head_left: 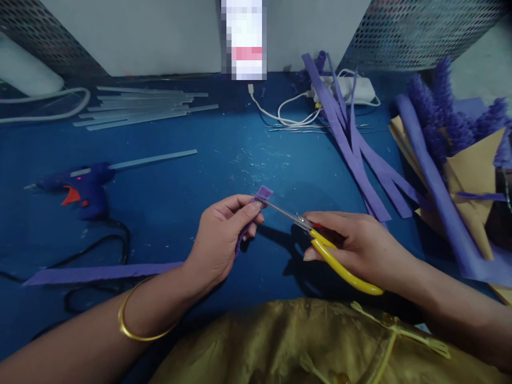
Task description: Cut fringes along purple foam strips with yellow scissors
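head view: yellow-handled scissors [304, 222] slant up-left, blades meeting purple strip [265, 191].

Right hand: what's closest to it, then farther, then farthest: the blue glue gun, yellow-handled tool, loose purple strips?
1. Yellow-handled tool: in the right hand.
2. Loose purple strips: just beyond that hand.
3. Blue glue gun: far over on the left.

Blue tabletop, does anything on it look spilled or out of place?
Pale flecks are scattered across the middle of the blue tabletop, beyond the scissors, looking like uncleared debris; I can't tell what they are.
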A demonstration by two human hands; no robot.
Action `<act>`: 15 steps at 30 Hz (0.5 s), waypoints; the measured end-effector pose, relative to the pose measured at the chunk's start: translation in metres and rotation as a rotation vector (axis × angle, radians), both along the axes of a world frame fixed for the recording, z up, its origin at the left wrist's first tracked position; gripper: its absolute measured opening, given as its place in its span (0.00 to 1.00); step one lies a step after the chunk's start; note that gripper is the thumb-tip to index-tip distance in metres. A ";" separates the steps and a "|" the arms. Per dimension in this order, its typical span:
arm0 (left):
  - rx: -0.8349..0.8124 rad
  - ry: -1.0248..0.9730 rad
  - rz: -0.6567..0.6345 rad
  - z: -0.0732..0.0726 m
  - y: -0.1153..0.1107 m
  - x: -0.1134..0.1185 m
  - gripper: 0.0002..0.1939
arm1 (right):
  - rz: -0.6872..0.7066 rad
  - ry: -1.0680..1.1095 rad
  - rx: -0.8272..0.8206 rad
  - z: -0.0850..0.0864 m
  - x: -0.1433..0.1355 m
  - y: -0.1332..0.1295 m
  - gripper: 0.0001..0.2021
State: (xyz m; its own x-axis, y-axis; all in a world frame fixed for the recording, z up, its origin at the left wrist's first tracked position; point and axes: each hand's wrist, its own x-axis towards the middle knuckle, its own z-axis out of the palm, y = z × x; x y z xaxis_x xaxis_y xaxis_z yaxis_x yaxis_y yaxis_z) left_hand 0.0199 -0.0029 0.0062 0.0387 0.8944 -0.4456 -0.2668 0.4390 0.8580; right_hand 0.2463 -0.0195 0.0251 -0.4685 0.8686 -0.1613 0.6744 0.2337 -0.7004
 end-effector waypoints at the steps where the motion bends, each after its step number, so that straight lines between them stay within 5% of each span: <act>1: 0.004 0.007 0.003 0.000 0.000 0.000 0.05 | 0.000 -0.006 0.007 -0.001 0.000 0.000 0.16; 15: 0.037 0.050 -0.004 -0.003 0.000 0.001 0.05 | -0.002 -0.118 0.096 -0.001 -0.002 -0.001 0.21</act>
